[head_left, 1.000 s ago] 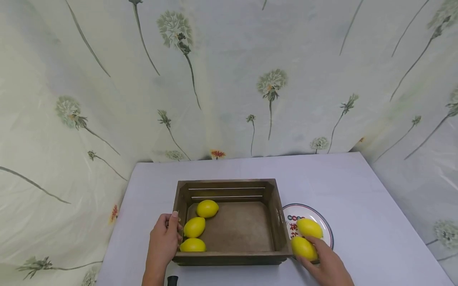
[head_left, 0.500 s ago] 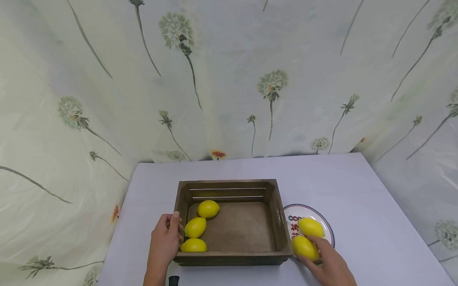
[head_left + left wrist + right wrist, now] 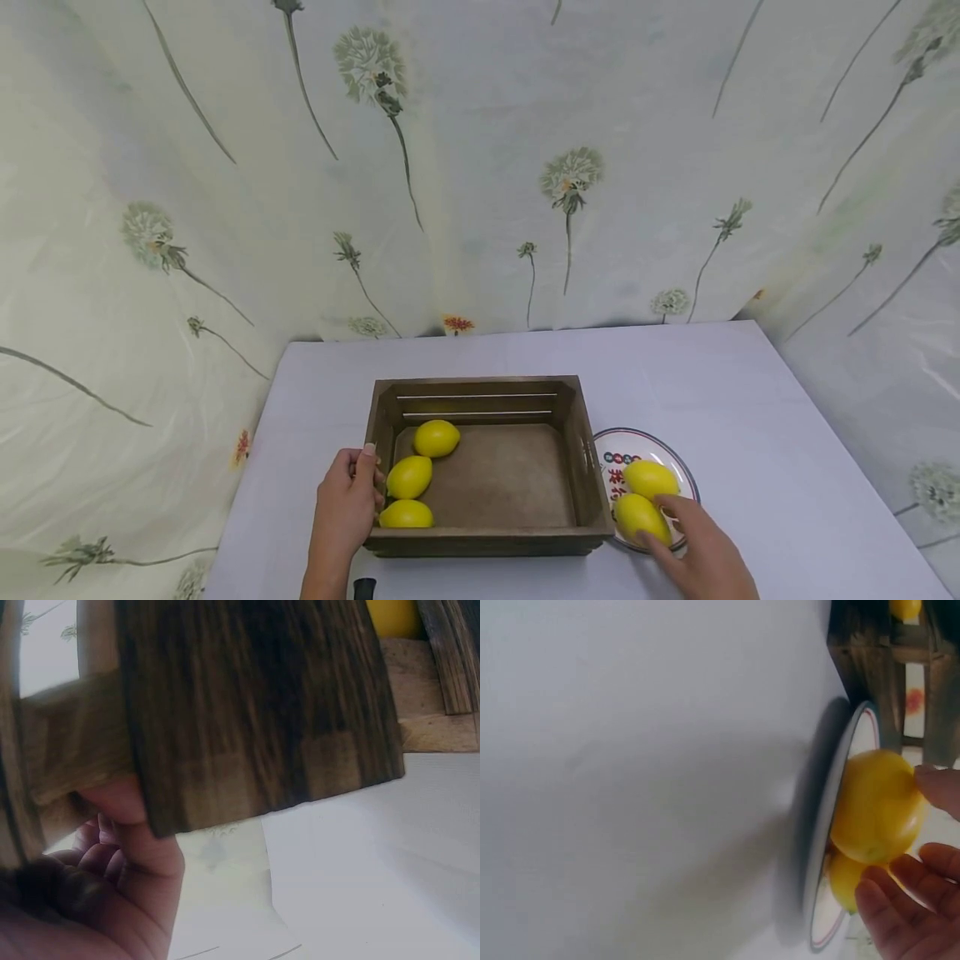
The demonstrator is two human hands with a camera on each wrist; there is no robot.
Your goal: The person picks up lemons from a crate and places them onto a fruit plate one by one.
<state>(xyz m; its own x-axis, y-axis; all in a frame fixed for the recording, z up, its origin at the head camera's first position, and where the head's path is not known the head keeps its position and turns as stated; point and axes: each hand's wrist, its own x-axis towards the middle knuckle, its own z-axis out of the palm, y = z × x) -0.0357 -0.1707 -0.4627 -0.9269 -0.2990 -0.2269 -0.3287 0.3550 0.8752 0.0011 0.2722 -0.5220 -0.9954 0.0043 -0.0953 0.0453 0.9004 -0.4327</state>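
My left hand (image 3: 341,508) grips the left side of a brown wooden crate (image 3: 487,543); in the left wrist view its fingers curl at the slats (image 3: 262,712). Three yellow lemons lie along the crate's left part, the rearmost (image 3: 437,438) near the back. On a white plate (image 3: 663,450) with a dark rim, right of the crate, rest two more lemons, one (image 3: 651,478) behind the other (image 3: 642,518). My right hand (image 3: 705,550) is at the nearer lemon, thumb and fingers loosely spread beside it; the right wrist view shows the thumb at the lemon's edge (image 3: 877,806).
A white cloth covers the table (image 3: 750,417). Flower-printed sheeting (image 3: 480,167) hangs behind and on both sides. The dark end of an object (image 3: 363,588) shows at the front edge of the view, below the crate.
The right hand has shifted slightly right, its fingers loosening from the nearer lemon, which now sits on the plate a little away from the crate. The left hand and crate look unchanged.
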